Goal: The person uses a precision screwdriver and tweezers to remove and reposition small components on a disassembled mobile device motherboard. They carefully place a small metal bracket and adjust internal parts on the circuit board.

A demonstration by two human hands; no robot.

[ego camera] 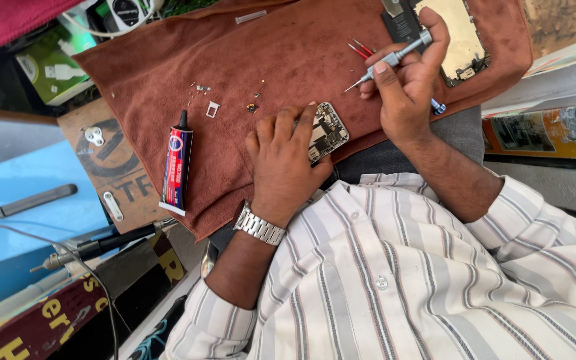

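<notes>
My left hand [287, 163], with a metal watch on the wrist, presses down on an opened phone [329, 128] whose inner parts show. The phone lies on a brown cloth [281, 53]. My right hand [405, 83] is raised just to the right of the phone and holds a slim silver screwdriver [395, 59], its tip pointing down-left above the cloth and not touching the phone. Several tiny screws and a small white tray piece [213, 109] lie on the cloth to the left of the phone.
A red and black glue tube [177, 167] lies on the cloth's left edge. Red-handled tools [361, 48] and a reflective phone panel [460, 40] sit at the top right. A soldering iron [101, 243], a blue mat [35, 193] and a green box [51, 67] are at the left.
</notes>
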